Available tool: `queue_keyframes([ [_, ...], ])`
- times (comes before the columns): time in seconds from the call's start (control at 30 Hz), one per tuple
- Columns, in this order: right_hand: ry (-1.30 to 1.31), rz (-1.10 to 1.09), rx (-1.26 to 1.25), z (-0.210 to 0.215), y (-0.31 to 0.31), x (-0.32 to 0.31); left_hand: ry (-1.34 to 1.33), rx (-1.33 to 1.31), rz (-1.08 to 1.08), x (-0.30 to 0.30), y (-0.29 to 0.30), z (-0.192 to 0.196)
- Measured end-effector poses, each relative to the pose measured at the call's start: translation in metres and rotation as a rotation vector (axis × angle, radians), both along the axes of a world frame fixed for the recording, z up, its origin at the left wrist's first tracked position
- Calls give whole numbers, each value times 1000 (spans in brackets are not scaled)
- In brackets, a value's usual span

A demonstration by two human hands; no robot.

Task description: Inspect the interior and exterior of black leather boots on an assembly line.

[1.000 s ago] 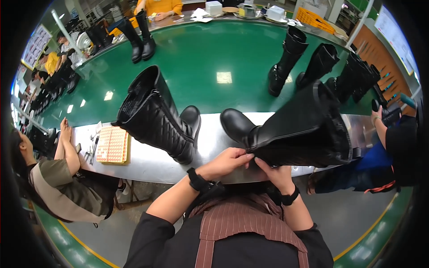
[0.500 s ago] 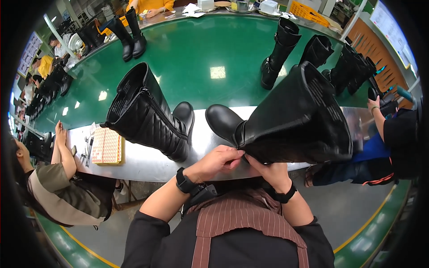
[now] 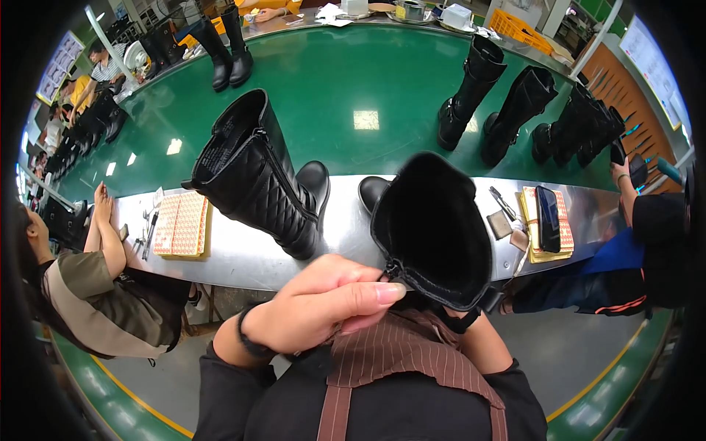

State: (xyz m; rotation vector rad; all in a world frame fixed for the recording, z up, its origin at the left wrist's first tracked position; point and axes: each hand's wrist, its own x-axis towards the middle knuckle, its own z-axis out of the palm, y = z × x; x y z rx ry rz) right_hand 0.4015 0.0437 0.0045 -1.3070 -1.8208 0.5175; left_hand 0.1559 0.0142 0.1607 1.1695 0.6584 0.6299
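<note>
A tall black boot (image 3: pixel 471 220) stands before me on the metal edge, its shaft tipped toward me so that I look into the dark opening. My left hand (image 3: pixel 331 301) is closed near the top rim, thumb and finger pinching the zipper at its upper end. My right hand is hidden behind the shaft; only the wrist and its dark band show below the rim, so its fingers cannot be seen. To the left stands a second black boot (image 3: pixel 257 176), with a quilted shaft and a side zipper, touched by neither hand.
A green work surface (image 3: pixel 331 95) lies beyond the metal strip (image 3: pixel 250 272). Bundled printed cards (image 3: pixel 180 224) lie left; a phone (image 3: pixel 548 218) rests on another bundle right. More black boots (image 3: pixel 507 114) stand far right. People (image 3: pixel 103 294) sit or stand on both sides.
The boot's shaft has tilted up toward me, opening now facing me. My left hand has moved from near the ankle to the zipper's top end. My right hand has gone behind the shaft.
</note>
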Motion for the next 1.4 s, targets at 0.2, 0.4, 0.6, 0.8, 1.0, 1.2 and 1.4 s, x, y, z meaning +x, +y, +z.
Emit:
queue_keyframes([
  [0.2,-147,112,120,-7,6,5,18,182,90,-9,5,5],
  [0.4,493,90,-321,8,2,1,338,104,-118,-17,52,-92],
  [0.6,613,68,-13,-20,0,-22,-108,-46,310,60,61,-159],
  [0.8,-95,157,355,11,4,-9,-774,-405,32,45,93,-188],
  [1.0,262,117,56,11,9,7,-578,-223,1,44,74,-181],
  [1.2,779,196,-328,-3,29,13,-609,-373,-21,51,60,-148],
  [1.4,903,292,-391,33,39,6,-523,-661,-136,48,71,-175],
])
